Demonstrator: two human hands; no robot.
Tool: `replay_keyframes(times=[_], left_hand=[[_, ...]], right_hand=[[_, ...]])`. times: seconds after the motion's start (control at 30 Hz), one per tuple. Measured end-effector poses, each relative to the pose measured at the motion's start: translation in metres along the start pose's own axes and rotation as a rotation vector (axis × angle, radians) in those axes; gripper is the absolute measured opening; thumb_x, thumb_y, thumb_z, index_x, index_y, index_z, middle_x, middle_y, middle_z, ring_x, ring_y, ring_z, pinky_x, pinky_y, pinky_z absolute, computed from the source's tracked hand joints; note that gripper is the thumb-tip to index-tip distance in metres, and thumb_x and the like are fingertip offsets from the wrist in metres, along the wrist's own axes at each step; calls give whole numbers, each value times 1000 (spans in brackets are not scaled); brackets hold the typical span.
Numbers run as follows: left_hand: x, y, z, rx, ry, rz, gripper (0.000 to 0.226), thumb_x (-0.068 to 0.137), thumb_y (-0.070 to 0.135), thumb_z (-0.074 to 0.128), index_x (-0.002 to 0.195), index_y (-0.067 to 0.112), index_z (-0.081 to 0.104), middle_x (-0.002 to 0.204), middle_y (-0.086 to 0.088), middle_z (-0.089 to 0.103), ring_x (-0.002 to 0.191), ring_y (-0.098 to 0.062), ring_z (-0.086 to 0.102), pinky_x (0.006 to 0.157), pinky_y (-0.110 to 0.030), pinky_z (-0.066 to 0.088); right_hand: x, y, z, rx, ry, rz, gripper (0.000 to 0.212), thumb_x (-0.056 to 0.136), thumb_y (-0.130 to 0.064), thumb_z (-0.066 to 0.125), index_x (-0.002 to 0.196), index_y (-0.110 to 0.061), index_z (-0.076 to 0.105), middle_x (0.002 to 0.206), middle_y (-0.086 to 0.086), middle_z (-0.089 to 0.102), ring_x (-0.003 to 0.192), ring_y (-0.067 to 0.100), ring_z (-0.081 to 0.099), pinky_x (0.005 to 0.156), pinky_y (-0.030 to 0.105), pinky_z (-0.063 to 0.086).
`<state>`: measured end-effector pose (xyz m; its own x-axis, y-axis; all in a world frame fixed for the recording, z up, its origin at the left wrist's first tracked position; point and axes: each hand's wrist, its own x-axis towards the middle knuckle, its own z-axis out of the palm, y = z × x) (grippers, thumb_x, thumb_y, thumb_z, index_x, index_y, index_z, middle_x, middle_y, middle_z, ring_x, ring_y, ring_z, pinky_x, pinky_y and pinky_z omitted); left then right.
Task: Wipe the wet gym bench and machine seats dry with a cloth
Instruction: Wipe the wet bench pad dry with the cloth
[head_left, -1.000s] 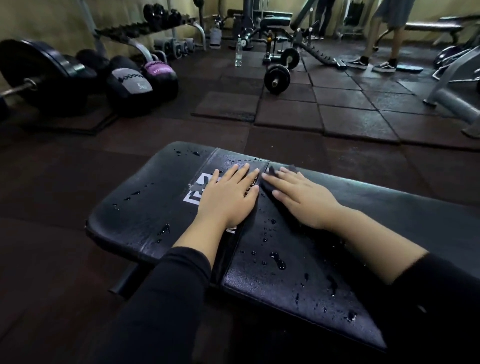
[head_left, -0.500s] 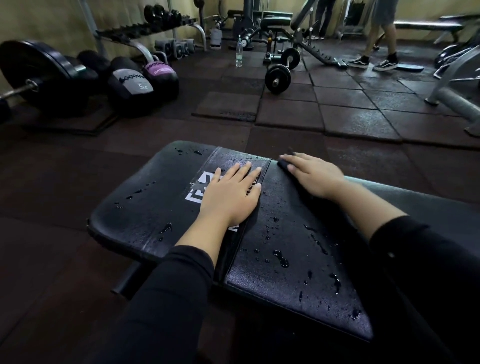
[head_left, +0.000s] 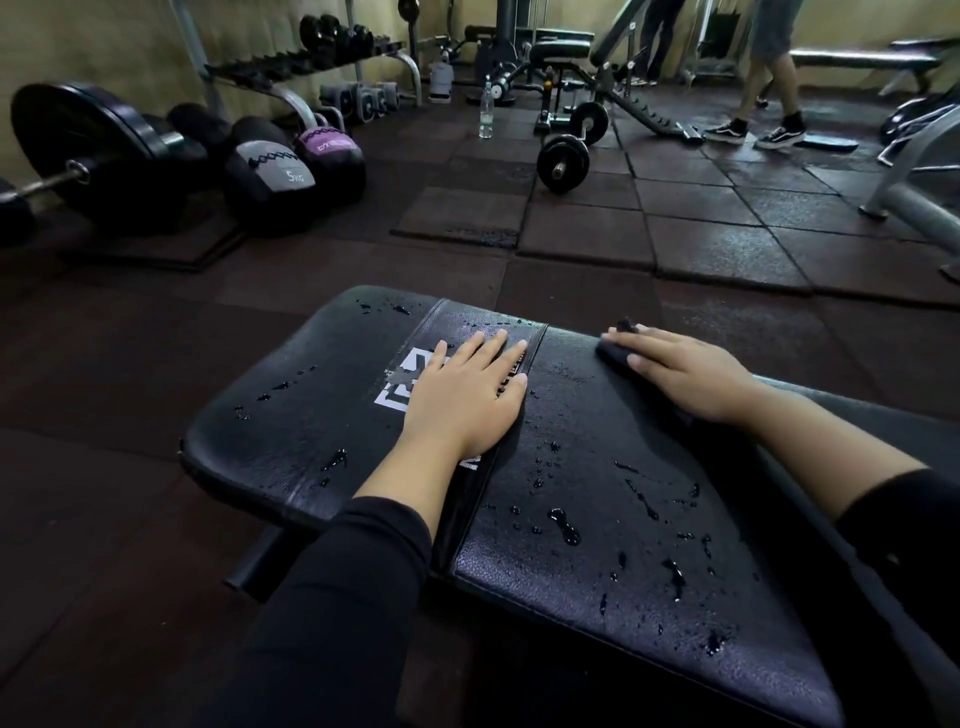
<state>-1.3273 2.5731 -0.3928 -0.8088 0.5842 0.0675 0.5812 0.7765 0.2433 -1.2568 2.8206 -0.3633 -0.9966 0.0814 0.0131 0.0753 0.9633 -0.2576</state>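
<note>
A black padded gym bench lies across the lower middle of the head view, with water drops scattered over its pad, most of them near me. My left hand rests flat on the bench beside the seam, partly covering a white logo. My right hand presses a dark cloth onto the bench near its far edge, fingers straight. Most of the cloth is hidden under that hand.
Rubber floor tiles surround the bench. Medicine balls, a loaded barbell and a dumbbell rack stand at the far left. A water bottle, a small barbell and machines lie ahead. A person's legs are at the back right.
My right hand has slid the cloth to the right and toward the bench's far edge, away from the left hand. My left hand has stayed flat in place.
</note>
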Motion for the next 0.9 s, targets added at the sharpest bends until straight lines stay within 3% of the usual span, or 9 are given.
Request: replay_keyframes(times=[0.1,0.17,0.27,0.4,0.5,0.57,0.73,0.9], left_hand=[[2,1,0,9,-1,3,51,103,44,19,153,39,11,161,16,4,148,-5,-1,121,-39,-4],[1,1,-1,21,-3,5,51,104,43,19,153,38,11,161,15,4,148,-5,-1,121,-39,-3],[1,0,-2,33,-7,9,51,104,43,19,154,37,11,161,15,3,148,-5,-1,121,-39,-3],[1,0,-1,14,-1,8,51,104,43,20,153,38,11,161,15,4,148,-5,-1,121,-38,-3],[0,0,-2,3,-5,6,51,103,44,20,153,38,13,161,15,5,148,-5,0,121,-38,-3],[-1,1,-2,3,-6,9,51,103,43,20,153,38,14,161,15,5,148,-5,0,121,-38,-3],[-12,7,-8,6,10,27,50,104,40,24,153,27,24,161,10,14,148,-10,7,120,-43,3],[-55,15,-7,38,-79,24,54,105,39,17,155,22,7,162,11,1,148,-6,-4,120,-44,-4]], right_hand=[[28,-33,11,-43,36,37,40,101,-39,31,140,-43,33,153,-10,27,142,11,23,111,29,20],[31,-57,20,-61,51,-18,42,102,-35,30,144,-36,30,154,-7,25,143,13,19,115,30,13],[2,-67,27,-58,33,-165,45,102,-31,30,146,-34,25,155,-6,22,145,8,8,116,26,1],[-55,-33,15,-4,-72,-402,45,97,-42,26,143,-43,27,151,-22,24,142,-5,6,117,18,-1],[-67,-3,1,28,-82,-306,39,98,-46,28,136,-53,28,147,-31,26,138,-12,7,116,16,4],[-63,3,0,14,-35,-205,40,97,-45,30,136,-55,28,149,-26,26,140,-9,9,117,22,10],[-58,-6,7,-7,47,-66,41,99,-40,32,139,-51,29,151,-16,27,141,-2,12,106,14,10],[-63,-15,7,-13,40,-9,42,100,-38,30,141,-46,29,153,-11,25,143,2,11,108,16,9]])
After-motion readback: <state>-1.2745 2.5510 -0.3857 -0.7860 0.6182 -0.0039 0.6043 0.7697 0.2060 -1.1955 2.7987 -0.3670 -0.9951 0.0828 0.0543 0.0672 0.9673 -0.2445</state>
